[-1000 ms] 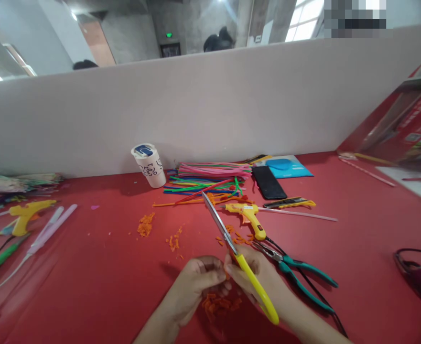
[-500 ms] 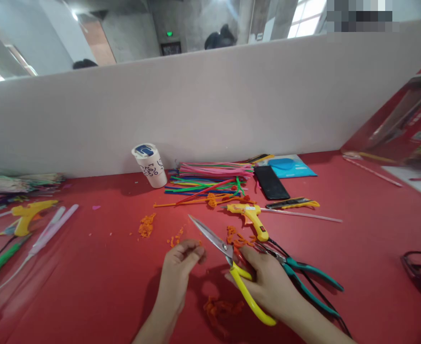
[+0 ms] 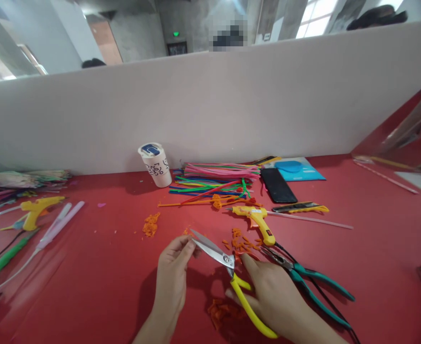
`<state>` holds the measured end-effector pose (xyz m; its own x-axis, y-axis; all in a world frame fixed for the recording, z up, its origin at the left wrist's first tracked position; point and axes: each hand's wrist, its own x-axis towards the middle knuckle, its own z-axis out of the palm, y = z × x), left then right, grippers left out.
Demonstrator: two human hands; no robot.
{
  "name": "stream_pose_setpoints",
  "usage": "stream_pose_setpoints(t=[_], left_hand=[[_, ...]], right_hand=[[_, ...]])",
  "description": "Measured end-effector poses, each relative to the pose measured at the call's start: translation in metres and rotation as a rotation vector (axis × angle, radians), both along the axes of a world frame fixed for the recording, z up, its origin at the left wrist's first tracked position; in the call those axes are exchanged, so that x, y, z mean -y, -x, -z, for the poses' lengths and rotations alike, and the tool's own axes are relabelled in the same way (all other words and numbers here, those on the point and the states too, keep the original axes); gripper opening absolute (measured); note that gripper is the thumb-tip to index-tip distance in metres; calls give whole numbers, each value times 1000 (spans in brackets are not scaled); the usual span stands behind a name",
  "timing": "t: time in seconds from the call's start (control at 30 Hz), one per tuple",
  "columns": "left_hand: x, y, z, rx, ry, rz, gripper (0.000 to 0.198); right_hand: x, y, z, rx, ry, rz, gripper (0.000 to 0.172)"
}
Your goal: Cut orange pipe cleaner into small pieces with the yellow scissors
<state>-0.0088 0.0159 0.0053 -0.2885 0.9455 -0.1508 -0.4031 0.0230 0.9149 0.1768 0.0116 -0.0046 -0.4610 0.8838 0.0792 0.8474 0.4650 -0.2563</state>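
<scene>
My right hand [image 3: 267, 286] grips a pair of scissors [image 3: 213, 251] with yellow and orange-red handles. The silver blades are slightly parted and point left, their tips by my left fingertips. My left hand [image 3: 176, 258] is closed in a pinch; what lies between thumb and finger is too small to make out. Just beyond the scissors are short orange fuzzy pieces [image 3: 242, 241], and a clump of orange bits [image 3: 150, 225] lies farther left. Below the scissors, between my forearms, sits a darker heap of orange pieces [image 3: 221, 313].
A yellow glue gun [image 3: 256, 220] and green-handled pliers [image 3: 310, 277] lie to the right. Farther back are pipe cleaners [image 3: 221, 172], a black phone [image 3: 278, 185], a utility knife [image 3: 299, 208] and a white cup [image 3: 156, 167]. Another glue gun [image 3: 34, 212] and a green-handled tool [image 3: 5, 260] lie left.
The scissor tips and my left fingertips have come together; before, they were apart. The view has shifted slightly, so the table items appear farther right.
</scene>
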Motion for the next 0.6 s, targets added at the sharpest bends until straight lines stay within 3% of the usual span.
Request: stream_pose_setpoints(t=[0.6], left_hand=[[1, -3, -2, 26, -15, 11, 10]], right_hand=[[1, -1, 11, 112, -112, -38, 20]])
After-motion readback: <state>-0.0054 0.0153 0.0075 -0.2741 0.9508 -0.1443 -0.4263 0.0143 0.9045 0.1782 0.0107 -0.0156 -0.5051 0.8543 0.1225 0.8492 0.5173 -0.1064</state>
